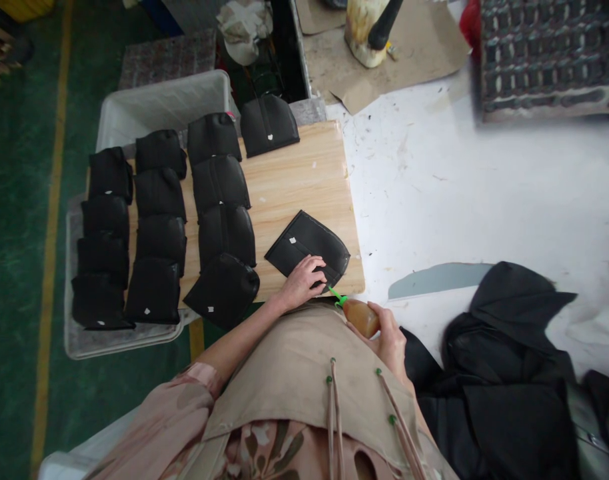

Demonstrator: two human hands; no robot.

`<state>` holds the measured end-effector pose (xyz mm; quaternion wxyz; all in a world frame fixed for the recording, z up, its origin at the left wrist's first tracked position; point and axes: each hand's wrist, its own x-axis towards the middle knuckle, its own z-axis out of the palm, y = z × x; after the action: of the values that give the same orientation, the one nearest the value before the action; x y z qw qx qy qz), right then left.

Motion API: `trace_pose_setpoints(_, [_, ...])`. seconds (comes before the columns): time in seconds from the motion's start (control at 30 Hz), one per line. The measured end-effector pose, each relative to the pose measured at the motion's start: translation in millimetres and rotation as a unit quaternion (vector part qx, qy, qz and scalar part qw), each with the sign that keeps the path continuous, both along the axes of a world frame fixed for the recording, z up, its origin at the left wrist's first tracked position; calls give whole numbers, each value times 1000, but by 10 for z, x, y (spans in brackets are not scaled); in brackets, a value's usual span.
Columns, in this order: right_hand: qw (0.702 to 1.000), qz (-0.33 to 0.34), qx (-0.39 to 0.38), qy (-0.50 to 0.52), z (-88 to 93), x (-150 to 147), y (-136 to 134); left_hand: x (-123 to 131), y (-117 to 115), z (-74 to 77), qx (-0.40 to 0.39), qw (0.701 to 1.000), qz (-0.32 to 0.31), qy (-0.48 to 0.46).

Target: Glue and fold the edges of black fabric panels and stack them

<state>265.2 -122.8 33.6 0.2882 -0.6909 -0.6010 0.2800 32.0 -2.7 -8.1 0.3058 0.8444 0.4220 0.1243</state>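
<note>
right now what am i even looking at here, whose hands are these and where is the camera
There is no machine here. One camera sits on a person's head and looks down at their own two bare hands, so the beige apron at the bottom belongs to the wearer. The left hand lies flat on a black fabric piece, which rests on a wooden board. The right hand grips a squeeze bottle of amber liquid, its green nozzle pointing toward that piece. Further left, more black pieces lie in overlapping rows on the board, with a white bin behind them. To the right is a white table with a heap of black material.
</note>
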Motion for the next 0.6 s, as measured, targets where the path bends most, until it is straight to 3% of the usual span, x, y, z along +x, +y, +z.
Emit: trace_pose_setpoints(0.6, [997, -1, -61, 49, 115, -155, 36, 38, -22, -14, -10, 1000, 17, 3])
